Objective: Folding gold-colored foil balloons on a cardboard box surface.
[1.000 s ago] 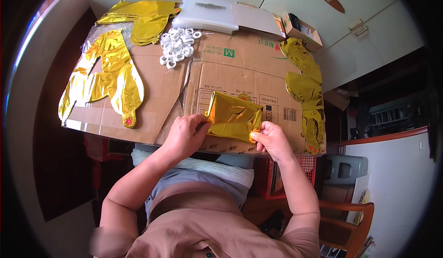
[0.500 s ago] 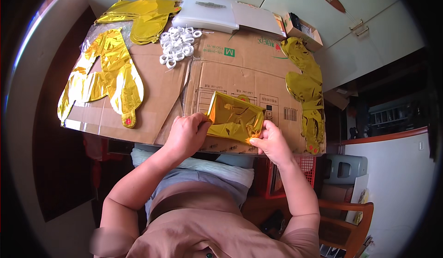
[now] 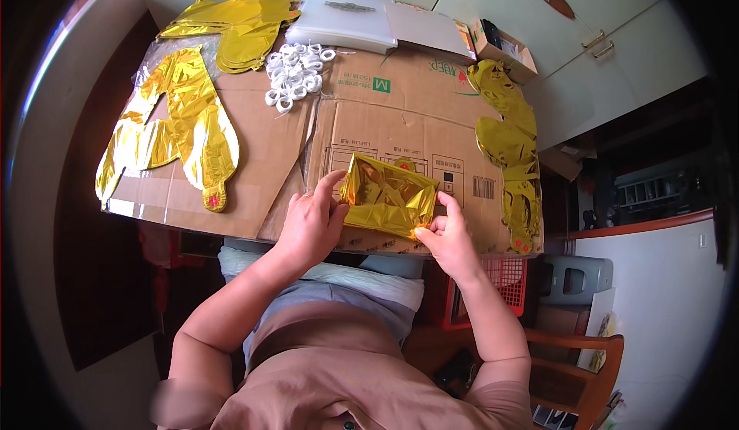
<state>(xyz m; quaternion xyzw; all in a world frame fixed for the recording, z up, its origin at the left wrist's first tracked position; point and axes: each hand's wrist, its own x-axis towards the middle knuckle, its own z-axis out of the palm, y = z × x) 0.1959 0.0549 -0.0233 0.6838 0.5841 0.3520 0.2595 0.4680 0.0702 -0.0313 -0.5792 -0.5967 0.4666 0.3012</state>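
A gold foil balloon (image 3: 389, 195), folded into a flat rectangle, lies near the front edge of the cardboard. My left hand (image 3: 310, 226) is at its left side, index finger and thumb spread apart beside the foil edge. At the opposite end, my right hand (image 3: 453, 241) pinches the lower right corner between thumb and fingers, with the index finger along the right edge. A small rounded tab with a red mark peeks out behind the fold's top edge.
Flattened cardboard (image 3: 396, 126) covers the table. An unfolded gold foil balloon (image 3: 204, 122) lies left, with stacked ones (image 3: 246, 41) behind it. White ribbon rolls (image 3: 294, 76) sit at the back centre, near a clear plastic stack (image 3: 339, 22). Another gold foil balloon (image 3: 508, 145) lies along the right edge.
My left hand has let go of the foil's left edge, and its index finger has lifted away. The right hand still grips its corner, with its index finger raised a little.
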